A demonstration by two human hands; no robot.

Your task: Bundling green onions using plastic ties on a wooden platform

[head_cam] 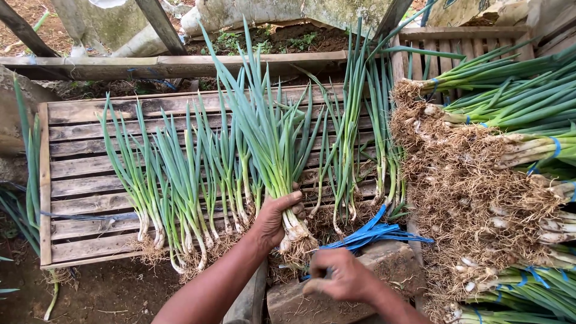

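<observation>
My left hand (277, 217) grips a bunch of green onions (271, 138) near their white bases, holding it upright over the wooden slat pallet (78, 180). The roots hang just below my fingers. My right hand (341, 277) is closed, low in the view beside those roots, next to blue plastic ties (375, 234); whether it holds a tie I cannot tell. Loose green onions (171, 180) lie in a row on the pallet to the left of the bunch, and more (351, 150) lie to the right.
A large stack of tied green onion bundles (498, 168), roots facing me, fills the right side. A stone block (384, 270) sits under the blue ties. Bare soil (108, 294) lies at lower left. Wooden beams (168, 65) run behind the pallet.
</observation>
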